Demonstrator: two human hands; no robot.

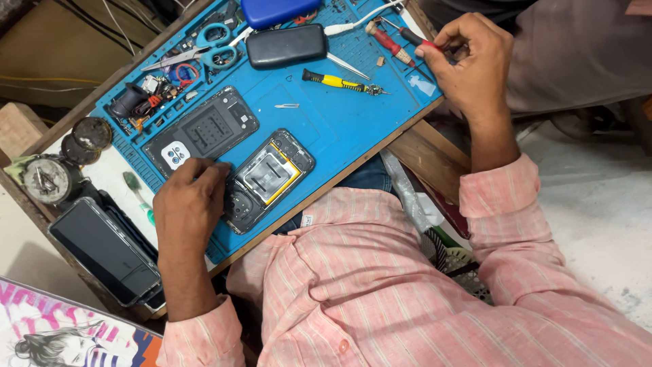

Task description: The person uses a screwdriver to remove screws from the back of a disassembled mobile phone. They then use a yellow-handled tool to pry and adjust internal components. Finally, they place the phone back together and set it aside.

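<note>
- My left hand (190, 204) lies knuckles up, fingers curled, on the blue mat (339, 115) at its near edge, pressing down on the end of the opened phone (268, 178); it pins the phone rather than gripping it.
- The opened phone lies flat and slantwise on the mat, back off, its yellow-edged inside and metal shield showing.
- Just beyond my left hand, also on the mat, lies the dark back cover (204, 132) with its white camera patch, close beside the phone.
- Further up the mat from the phone sits a small metal clip (286, 106), then a yellow-handled screwdriver (339, 83) lying flat.
- Beyond that a black pouch (286, 45) rests on the mat, with blue-handled scissors (204, 47) beside it in the mat's tray compartments.
- At the far corner of the mat my right hand (468, 58) is closed round a red-handled screwdriver (424, 42), pinched between thumb and fingers, its tip pointing back over the mat.
- Off the mat's side nearest my left hand, a dark phone (102, 248) lies face up on the tabletop (109, 173).
</note>
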